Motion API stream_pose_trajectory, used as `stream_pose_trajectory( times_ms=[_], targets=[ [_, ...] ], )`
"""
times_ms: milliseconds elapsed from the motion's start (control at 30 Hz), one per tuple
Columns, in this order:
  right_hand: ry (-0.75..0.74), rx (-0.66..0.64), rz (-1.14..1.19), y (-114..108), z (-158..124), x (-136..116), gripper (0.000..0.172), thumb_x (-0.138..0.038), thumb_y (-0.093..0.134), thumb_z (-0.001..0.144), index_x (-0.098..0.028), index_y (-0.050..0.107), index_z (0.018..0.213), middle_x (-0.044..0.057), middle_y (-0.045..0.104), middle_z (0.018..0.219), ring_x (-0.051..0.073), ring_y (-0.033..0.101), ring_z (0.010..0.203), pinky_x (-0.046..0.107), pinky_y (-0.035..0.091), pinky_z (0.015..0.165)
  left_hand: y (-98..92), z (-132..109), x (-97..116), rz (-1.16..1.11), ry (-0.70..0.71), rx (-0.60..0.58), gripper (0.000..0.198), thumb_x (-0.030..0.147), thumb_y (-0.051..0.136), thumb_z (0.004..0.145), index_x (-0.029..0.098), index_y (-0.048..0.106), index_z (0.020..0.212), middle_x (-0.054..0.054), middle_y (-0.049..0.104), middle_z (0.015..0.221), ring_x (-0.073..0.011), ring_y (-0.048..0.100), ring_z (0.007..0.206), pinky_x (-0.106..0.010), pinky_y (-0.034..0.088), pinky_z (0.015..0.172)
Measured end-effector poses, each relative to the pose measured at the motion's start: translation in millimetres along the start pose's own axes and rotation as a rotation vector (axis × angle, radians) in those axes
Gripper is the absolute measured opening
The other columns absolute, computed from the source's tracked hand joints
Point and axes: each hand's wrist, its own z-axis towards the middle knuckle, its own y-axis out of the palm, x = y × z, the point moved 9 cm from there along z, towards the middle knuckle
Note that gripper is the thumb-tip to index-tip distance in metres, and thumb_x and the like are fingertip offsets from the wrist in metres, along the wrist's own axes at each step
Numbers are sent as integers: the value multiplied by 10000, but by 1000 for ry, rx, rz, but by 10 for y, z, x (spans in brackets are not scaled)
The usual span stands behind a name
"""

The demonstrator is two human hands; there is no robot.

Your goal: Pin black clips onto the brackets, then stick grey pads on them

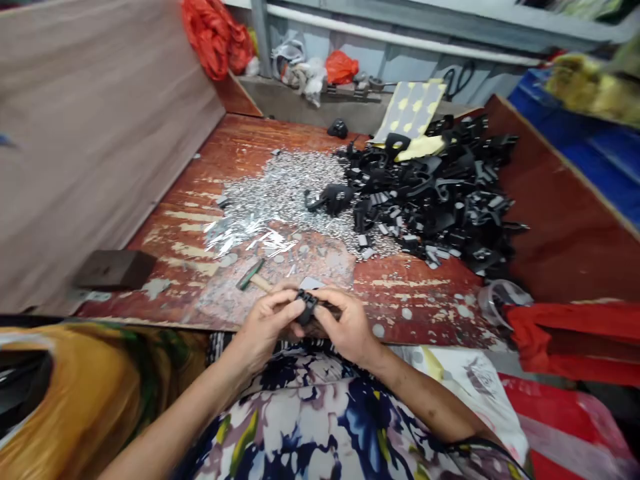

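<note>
Pins [280, 190] lie on a table [410, 300], parts [430, 193] at right. A hammer [251, 273] rests before the pins, a block [113, 270] farther left.

Blotchy patterned garment [310, 427] in navy, white, mauve (yellow-green flecks too)

Held part [307, 308]: looking like plastic
Silvery pieces [280, 190]: gleaming like metal
Worktop [415, 293]: showing rough, scuffed wood
Hammer handle [261, 283]: showing wood

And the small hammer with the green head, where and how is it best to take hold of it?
Probably by the bare wooden handle, from above and the near side, with the left hand: the handle slants toward it, while the green head points away.
</note>
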Motion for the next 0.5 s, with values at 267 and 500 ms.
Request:
stream_pose_trajectory(
  times_ms=[267, 500],
  targets=[
    [162, 68, -266, -1106, -17, 475, 257, -229, 559, 986, -265, 782, 1109, 40, 798, 1081, 198, 730, 995, 383, 565, 946, -123, 39, 8, 34, -83, 98, 413, 480, 973, 587, 190, 817, 838, -29, 666, 961, -74, 583, 591, -167, 524, 508],
    [226, 204, -656, -2184, 51, 1051, 126, -142, 646, 850, -216, 723, 784, 81, 726, 862, 252, 666, 890, 402, 521, 893, -144, 50, -83, 164, -41, 83, 351, 479, 907, 675, 182, 789, 819, -29, 677, 903, -179, 683, 722, -290, 608, 646]
  ],
)
